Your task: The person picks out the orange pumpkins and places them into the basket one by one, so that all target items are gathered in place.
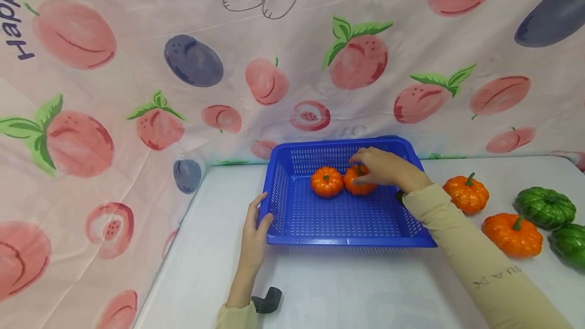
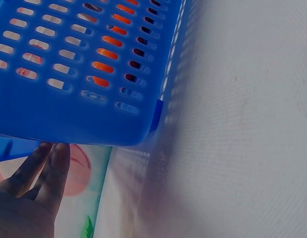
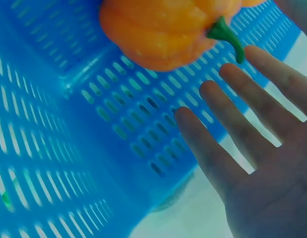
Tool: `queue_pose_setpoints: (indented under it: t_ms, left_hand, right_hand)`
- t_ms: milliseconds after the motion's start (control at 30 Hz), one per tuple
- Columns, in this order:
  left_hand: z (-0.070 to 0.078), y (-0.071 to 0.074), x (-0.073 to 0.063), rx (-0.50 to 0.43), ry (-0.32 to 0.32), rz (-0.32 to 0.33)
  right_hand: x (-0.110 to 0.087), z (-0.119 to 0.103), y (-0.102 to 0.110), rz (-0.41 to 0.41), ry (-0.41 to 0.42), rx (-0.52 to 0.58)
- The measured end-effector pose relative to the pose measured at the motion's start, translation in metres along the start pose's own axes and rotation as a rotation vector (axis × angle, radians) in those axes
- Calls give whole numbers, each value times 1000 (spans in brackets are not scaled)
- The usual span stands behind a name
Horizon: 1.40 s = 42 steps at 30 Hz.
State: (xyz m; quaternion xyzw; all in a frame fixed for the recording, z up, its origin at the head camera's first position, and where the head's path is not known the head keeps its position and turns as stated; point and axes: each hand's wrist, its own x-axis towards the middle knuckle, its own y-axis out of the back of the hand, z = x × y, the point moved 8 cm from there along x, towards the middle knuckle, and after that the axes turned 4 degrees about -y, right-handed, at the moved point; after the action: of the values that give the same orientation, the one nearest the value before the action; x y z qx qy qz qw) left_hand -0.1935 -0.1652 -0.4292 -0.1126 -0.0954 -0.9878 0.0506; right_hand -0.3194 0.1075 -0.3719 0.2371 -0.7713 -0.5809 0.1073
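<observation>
A blue plastic basket with slotted walls sits on the white table and holds two small orange pumpkins. One pumpkin lies left of the other pumpkin, and they are side by side. My right hand reaches in over the right-hand pumpkin, partly covering it. In the right wrist view its fingers are spread and straight, close to the green stem, gripping nothing. My left hand is at the basket's left rim. Its extended fingers meet the rim from outside in the left wrist view.
Right of the basket lie two more orange pumpkins and two green pumpkins, one cut off by the frame edge. A small black angled object shows beside my left wrist. A fruit-print cloth hangs behind and at left.
</observation>
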Motion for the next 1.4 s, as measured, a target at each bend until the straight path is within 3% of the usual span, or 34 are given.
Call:
queue_pose_setpoints:
  t_ms: [667, 1400]
  left_hand:
    - [1, 0, 1, 5, -7, 0]
    - [1, 0, -2, -1, 17, 1]
  right_hand:
    - [-22, -1, 28, 62, 19, -26]
    - [-48, 12, 40, 118, 16, -15]
